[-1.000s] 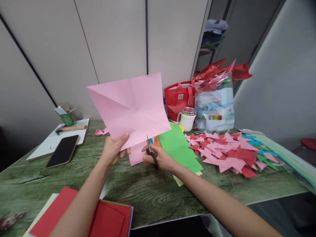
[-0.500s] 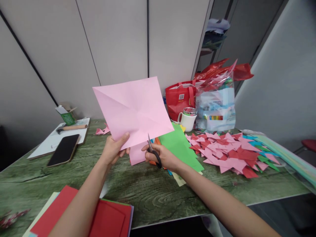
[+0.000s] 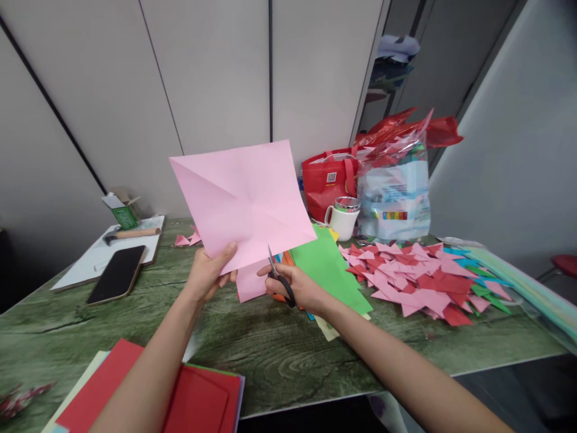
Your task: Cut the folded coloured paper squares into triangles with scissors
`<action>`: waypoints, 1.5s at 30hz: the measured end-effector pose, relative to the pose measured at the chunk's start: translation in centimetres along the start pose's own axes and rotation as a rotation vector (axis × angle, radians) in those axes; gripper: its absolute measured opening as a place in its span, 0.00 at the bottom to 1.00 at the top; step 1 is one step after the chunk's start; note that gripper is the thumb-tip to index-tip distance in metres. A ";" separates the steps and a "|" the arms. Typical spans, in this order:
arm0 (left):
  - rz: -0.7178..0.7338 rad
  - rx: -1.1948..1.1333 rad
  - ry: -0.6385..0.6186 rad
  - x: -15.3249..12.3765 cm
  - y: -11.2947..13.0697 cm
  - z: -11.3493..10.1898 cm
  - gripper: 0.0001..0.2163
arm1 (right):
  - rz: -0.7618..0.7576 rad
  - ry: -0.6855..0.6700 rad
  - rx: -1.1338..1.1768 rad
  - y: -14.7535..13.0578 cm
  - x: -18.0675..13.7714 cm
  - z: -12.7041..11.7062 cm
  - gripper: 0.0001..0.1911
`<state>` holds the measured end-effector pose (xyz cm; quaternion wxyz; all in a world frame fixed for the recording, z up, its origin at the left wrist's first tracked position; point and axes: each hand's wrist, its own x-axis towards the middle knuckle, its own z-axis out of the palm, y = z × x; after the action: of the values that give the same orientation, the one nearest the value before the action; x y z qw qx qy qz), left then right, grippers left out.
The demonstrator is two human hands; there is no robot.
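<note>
My left hand (image 3: pixel 208 273) pinches the lower edge of a creased pink sheet of paper (image 3: pixel 243 201) and holds it upright above the green table (image 3: pixel 270 349). My right hand (image 3: pixel 295 285) grips black-handled scissors (image 3: pixel 278 275), blades pointing up at the sheet's bottom edge. A smaller pink piece (image 3: pixel 250 281) lies on the table below the sheet.
Green and other coloured sheets (image 3: pixel 329 267) lie right of my hands, beside a heap of pink and red paper triangles (image 3: pixel 415 279). A white mug (image 3: pixel 341 219), red bag (image 3: pixel 327 180) and plastic bag (image 3: pixel 394 192) stand behind. A phone (image 3: pixel 116 273), hammer (image 3: pixel 130 233) and red sheets (image 3: pixel 180 397) lie left.
The pink sheet has shifted a little right and lower in view since a second ago. The scissors stay at its bottom edge; hardly anything moved in the last half second.
</note>
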<state>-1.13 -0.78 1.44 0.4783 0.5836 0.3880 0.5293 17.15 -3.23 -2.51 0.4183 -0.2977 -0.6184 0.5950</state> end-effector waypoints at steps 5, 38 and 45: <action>0.000 0.001 -0.002 -0.1 0.1 0.0 0.13 | 0.004 0.015 -0.013 -0.1 0.0 0.1 0.20; 0.003 -0.002 0.004 0.0 0.2 0.0 0.10 | -0.029 0.115 -0.003 1.4 0.6 0.6 0.18; 0.002 0.022 -0.005 -0.1 0.1 0.0 0.08 | -0.055 0.138 -0.004 1.2 0.4 0.5 0.20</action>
<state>-1.12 -0.90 1.47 0.4725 0.5905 0.3919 0.5238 16.42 -3.00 -3.58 0.4755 -0.3219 -0.5973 0.5599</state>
